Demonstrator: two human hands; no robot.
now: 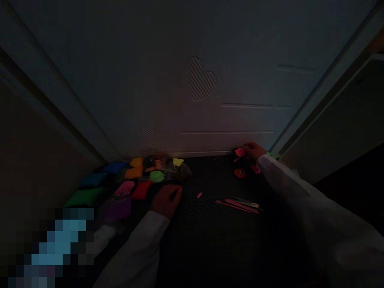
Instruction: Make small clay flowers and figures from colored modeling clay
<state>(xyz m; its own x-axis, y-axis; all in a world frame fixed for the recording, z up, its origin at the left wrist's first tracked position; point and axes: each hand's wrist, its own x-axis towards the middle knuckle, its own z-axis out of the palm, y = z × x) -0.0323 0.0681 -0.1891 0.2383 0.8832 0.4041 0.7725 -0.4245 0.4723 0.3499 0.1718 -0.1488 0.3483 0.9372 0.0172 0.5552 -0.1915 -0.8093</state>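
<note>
At the far right of the black table, my right hand point(254, 151) has its fingers closed on a small pink clay-like flower point(240, 152). A red, round flower-like piece point(240, 173) and a pink pronged piece point(255, 169) lie just below it. My left hand point(167, 200) rests on the table beside the coloured packets, its fingers curled and thumb tip meeting them; the dim light hides whether anything is inside. A little pink scrap point(199, 195) lies between my hands. Nearer me are scissors point(247, 201) beside flat pink strips point(237, 206).
Soft packets in several colours, among them a green one point(84, 197), a purple one point(118, 209) and a red one point(142, 190), crowd the left side. Clear bags point(183, 171) lie behind. A pale panel with embossed hearts point(201, 80) rises at the table's back edge.
</note>
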